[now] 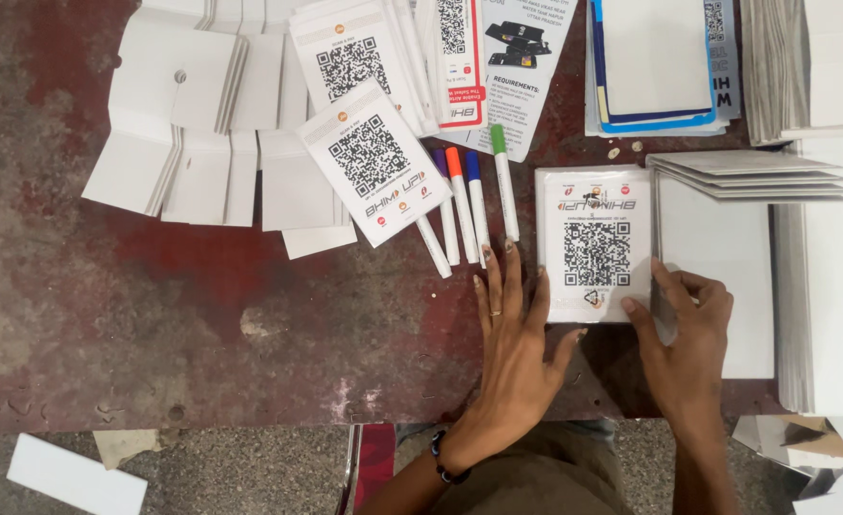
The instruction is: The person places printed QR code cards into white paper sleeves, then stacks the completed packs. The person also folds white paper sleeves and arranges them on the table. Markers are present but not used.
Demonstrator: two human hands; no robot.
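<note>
Both hands lay flat and apart, the left hand (512,329) beside and the right hand (686,329) pressing the white code card (594,244) between them, markers (466,202) just beyond the left fingertips.

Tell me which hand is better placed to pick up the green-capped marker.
Left. The left hand lies flat on the table with its fingertips just below the green-capped marker and the row of markers. The right hand is farther off, pressing the lower right corner of the white code card.
</note>
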